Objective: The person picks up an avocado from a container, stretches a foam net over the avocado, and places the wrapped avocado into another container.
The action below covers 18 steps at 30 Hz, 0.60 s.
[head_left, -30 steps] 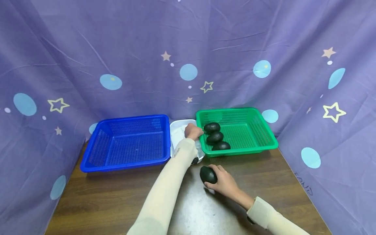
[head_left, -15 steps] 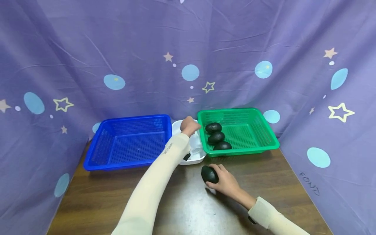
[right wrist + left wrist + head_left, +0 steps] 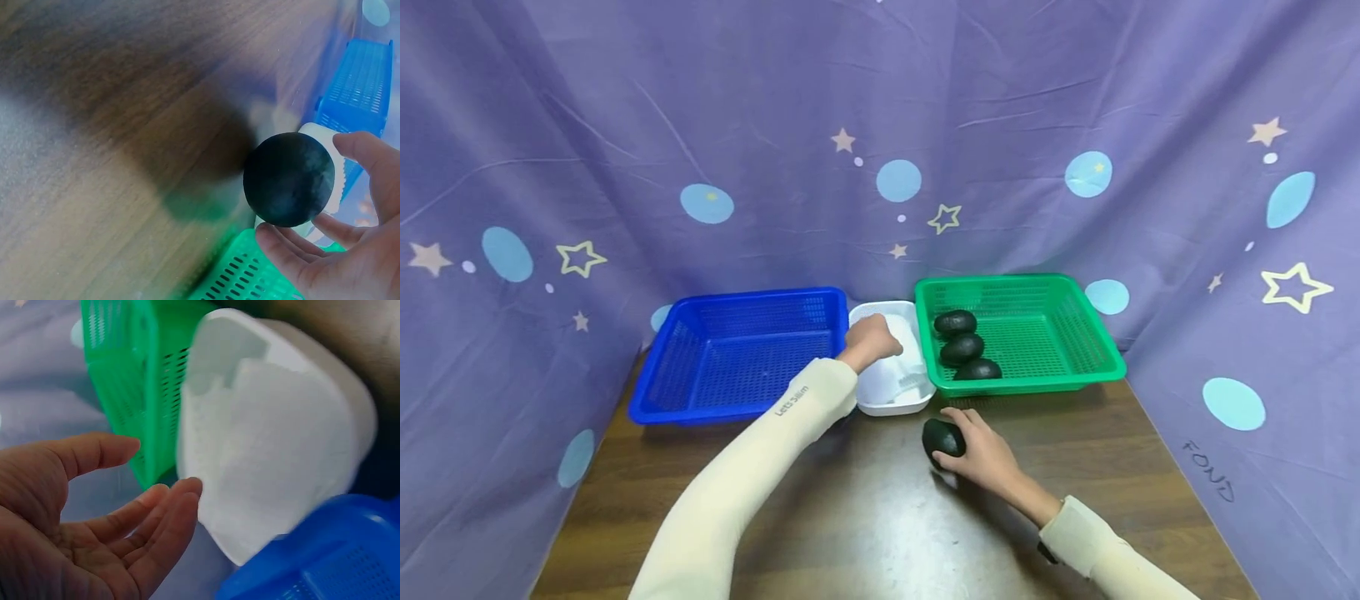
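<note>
My right hand grips a dark avocado just above the table, in front of the green basket. In the right wrist view the fingers and thumb curve around the avocado. My left hand hovers over the white tray. In the left wrist view that hand has loosely bent fingers, with a gap between thumb and fingertips and nothing held. White sheet-like material lies in the tray; its exact kind is hard to tell.
The green basket, right of the tray, holds three dark avocados along its left side. A blue basket stands at the left. Behind them hangs a purple curtain. The wooden table extends toward the front.
My left hand has moved left, from beside the green basket's edge to the tray's left part, uncovering more of the tray. The right hand still holds the avocado nearly in place.
</note>
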Available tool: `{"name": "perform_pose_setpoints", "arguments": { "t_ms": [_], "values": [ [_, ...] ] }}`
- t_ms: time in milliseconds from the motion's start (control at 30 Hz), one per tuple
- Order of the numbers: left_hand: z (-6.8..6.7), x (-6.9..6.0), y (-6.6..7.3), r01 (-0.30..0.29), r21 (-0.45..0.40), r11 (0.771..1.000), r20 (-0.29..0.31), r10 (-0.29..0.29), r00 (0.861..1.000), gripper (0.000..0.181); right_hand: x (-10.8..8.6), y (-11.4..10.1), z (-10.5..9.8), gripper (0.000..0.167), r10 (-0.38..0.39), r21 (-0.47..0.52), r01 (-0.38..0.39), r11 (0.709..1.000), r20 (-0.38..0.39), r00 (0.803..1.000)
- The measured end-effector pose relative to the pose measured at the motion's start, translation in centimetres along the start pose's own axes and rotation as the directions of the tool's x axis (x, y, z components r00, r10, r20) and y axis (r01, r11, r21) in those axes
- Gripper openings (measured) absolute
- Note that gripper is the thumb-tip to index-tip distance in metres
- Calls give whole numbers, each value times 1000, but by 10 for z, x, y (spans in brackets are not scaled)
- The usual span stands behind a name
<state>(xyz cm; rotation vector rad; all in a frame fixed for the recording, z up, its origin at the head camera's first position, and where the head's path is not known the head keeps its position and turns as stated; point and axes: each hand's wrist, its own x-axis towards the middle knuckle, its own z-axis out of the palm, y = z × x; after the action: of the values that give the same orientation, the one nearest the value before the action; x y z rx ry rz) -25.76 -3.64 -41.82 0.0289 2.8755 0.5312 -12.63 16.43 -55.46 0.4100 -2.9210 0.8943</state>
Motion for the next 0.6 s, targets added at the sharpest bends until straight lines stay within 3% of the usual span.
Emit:
{"name": "perform_pose_setpoints", "arguments": {
  "t_ms": [233, 600],
  "values": [
    [16, -16, -13, 3, -25, 1000, 86, -1, 996, 22, 0, 2, 0, 70, 9, -17, -9, 1000, 19, 1000],
    [44, -10, -27, 39, -86, 996, 101, -31, 994, 25, 1, 0, -4, 70, -1, -20, 1, 1000, 24, 1000]
  ]
}}
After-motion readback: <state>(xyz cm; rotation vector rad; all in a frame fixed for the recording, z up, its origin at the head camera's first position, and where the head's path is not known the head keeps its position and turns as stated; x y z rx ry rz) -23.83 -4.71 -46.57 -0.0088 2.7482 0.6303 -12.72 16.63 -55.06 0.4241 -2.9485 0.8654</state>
